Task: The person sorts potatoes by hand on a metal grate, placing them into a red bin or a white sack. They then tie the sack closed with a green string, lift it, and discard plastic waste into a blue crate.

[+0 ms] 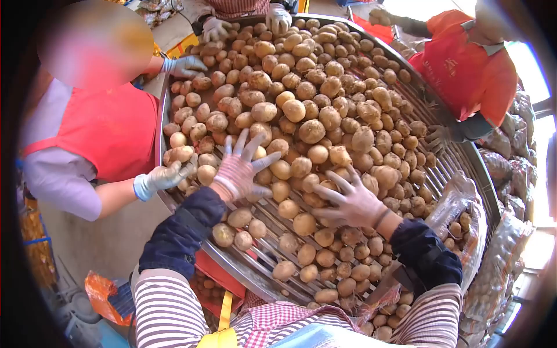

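Note:
A large heap of potatoes [311, 131] covers a slatted metal sorting table [264, 253] with a raised rim. My left hand [239, 164], in a thin striped glove, lies over the potatoes left of the middle, its fingers spread. To the right, my right hand [351, 201] is gloved too and rests fingers apart on the potatoes. Neither hand is closed round a potato. Loose potatoes lie between the hands and in front of them, with bare slats showing at the near left.
Co-workers' gloved hands reach in at the left [165, 176], the far side and the right [439, 137]. A plastic bag of potatoes [461, 217] leans on the right rim. Filled sacks [496, 269] stack beyond it. A red container [217, 272] sits below the near rim.

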`<state>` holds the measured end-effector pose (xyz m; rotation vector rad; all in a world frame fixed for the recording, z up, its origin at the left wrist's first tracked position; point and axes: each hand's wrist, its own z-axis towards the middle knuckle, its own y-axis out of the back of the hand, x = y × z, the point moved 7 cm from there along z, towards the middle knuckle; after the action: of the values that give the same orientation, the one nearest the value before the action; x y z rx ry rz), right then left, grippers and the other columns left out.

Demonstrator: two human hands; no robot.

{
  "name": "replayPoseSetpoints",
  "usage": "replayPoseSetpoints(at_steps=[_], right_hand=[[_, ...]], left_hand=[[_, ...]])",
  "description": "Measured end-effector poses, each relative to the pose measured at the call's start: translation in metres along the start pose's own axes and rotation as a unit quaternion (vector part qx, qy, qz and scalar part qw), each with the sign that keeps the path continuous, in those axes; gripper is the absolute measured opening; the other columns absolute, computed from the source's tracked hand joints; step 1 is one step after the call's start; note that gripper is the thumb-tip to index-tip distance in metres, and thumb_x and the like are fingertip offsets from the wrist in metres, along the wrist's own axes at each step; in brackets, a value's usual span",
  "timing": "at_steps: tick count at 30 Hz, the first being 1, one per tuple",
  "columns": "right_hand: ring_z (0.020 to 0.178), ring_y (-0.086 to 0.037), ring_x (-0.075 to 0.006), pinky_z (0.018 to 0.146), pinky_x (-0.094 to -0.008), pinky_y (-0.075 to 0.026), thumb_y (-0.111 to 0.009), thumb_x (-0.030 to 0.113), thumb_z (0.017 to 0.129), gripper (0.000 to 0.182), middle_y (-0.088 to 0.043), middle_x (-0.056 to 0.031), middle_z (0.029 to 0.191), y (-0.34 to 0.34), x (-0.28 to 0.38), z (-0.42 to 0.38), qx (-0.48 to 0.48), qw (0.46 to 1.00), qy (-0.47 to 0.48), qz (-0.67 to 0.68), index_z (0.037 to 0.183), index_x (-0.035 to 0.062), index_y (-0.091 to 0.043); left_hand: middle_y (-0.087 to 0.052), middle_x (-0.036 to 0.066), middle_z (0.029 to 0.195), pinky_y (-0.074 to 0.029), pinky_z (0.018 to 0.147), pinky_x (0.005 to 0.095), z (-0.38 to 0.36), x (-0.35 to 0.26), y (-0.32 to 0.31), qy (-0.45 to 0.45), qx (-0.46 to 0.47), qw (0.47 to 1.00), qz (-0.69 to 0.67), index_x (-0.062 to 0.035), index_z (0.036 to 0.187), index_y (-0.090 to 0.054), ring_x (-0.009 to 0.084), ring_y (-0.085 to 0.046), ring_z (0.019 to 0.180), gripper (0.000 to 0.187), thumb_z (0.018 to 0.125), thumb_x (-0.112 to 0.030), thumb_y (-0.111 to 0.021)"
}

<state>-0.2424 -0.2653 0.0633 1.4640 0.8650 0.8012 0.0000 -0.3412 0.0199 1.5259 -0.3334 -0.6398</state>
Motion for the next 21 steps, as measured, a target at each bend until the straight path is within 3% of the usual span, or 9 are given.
replayPoseSetpoints(at_steps=[6,9,11,13,15,16,17,18,21], right_hand=[[0.14,-0.04,-0.0339,0.104,-0.0785,-0.034,-0.077,0.039,0.078,0.044,-0.046,-0.0025,0.147,0.023,-0.068,0.133,-0.167,0.986,-0.01,0.014,0.121,0.0427,-0.066],[0.144,-0.037,-0.0333,0.109,-0.0783,-0.027,-0.076,0.041,0.08,0.053,-0.044,-0.0053,0.153,-0.003,-0.134,0.177,-0.215,0.974,-0.051,-0.045,0.131,0.0426,-0.061],[0.146,-0.034,-0.0373,0.113,-0.0766,-0.021,-0.07,0.04,0.088,0.054,-0.037,-0.007,0.16,-0.001,-0.201,0.198,-0.141,0.938,-0.311,-0.067,0.139,0.0424,-0.054],[0.149,-0.028,-0.0402,0.115,-0.0749,-0.017,-0.06,0.038,0.095,0.055,-0.031,-0.0097,0.164,0.013,-0.236,0.194,-0.134,0.885,-0.441,-0.074,0.148,0.0426,-0.044],[0.151,-0.025,-0.0409,0.116,-0.0742,-0.015,-0.063,0.039,0.091,0.067,-0.03,-0.0099,0.164,0.017,-0.24,0.173,-0.123,0.883,-0.434,-0.132,0.152,0.0421,-0.035],[0.151,-0.022,-0.0414,0.117,-0.0738,-0.014,-0.069,0.039,0.087,0.077,-0.029,-0.0095,0.164,0.011,-0.23,0.151,-0.148,0.902,-0.4,-0.069,0.154,0.0412,-0.033],[0.151,-0.023,-0.042,0.117,-0.0738,-0.015,-0.069,0.037,0.086,0.078,-0.027,-0.0097,0.165,0.005,-0.209,0.129,-0.088,0.912,-0.387,-0.102,0.155,0.0404,-0.032],[0.15,-0.025,-0.0411,0.116,-0.0732,-0.018,-0.066,0.037,0.091,0.07,-0.025,-0.0107,0.165,-0.007,-0.186,0.1,-0.072,0.928,-0.358,-0.075,0.154,0.0397,-0.036],[0.144,-0.035,-0.0378,0.112,-0.064,-0.031,-0.062,0.041,0.095,0.054,-0.042,-0.0142,0.155,0.004,-0.127,0.019,-0.109,0.947,-0.297,-0.051,0.147,0.0345,-0.051]], left_hand=[[-0.025,0.016,0.165,-0.02,0.117,0.0693,0.047,0.043,0.004,-0.07,-0.072,0.995,0.009,-0.0399,0.151,-0.046,0.044,-0.028,0.149,0.107,0.054,-0.05,-0.092],[-0.028,0.016,0.165,-0.026,0.114,0.0703,0.072,0.109,0.004,0.096,-0.021,0.984,0.148,-0.041,0.157,-0.035,0.0385,-0.032,0.149,0.106,0.066,-0.057,-0.086],[-0.033,0.017,0.162,-0.031,0.11,0.0711,0.095,0.15,-0.01,0.2,0.019,0.977,0.073,-0.0412,0.16,-0.027,0.0358,-0.04,0.145,0.096,0.079,-0.068,-0.071],[-0.037,0.018,0.159,-0.034,0.107,0.0704,0.11,0.149,0.005,0.35,0.138,0.923,0.083,-0.0411,0.162,-0.017,0.039,-0.046,0.141,0.09,0.088,-0.075,-0.054],[-0.031,0.018,0.163,-0.027,0.112,0.0696,0.108,0.159,0.001,0.465,0.106,0.874,0.091,-0.0352,0.163,-0.014,0.0435,-0.03,0.149,0.091,0.09,-0.07,-0.055],[-0.027,0.018,0.164,-0.021,0.114,0.0705,0.097,0.158,-0.002,0.46,0.066,0.882,0.077,-0.0329,0.162,-0.018,0.0429,-0.022,0.152,0.087,0.091,-0.069,-0.054],[-0.024,0.018,0.166,-0.015,0.117,0.0715,0.083,0.156,-0.002,0.455,0.021,0.888,0.062,-0.0306,0.162,-0.023,0.0423,-0.014,0.154,0.084,0.093,-0.068,-0.052],[-0.02,0.015,0.168,-0.013,0.117,0.0725,0.064,0.147,-0.005,0.421,0.0,0.905,0.054,-0.0283,0.162,-0.024,0.0413,-0.01,0.155,0.083,0.093,-0.065,-0.054],[-0.018,0.013,0.169,-0.014,0.118,0.0702,0.0,0.09,-0.012,0.303,-0.052,0.95,0.049,-0.0239,0.16,-0.03,0.0407,-0.015,0.154,0.082,0.094,-0.065,-0.055]])
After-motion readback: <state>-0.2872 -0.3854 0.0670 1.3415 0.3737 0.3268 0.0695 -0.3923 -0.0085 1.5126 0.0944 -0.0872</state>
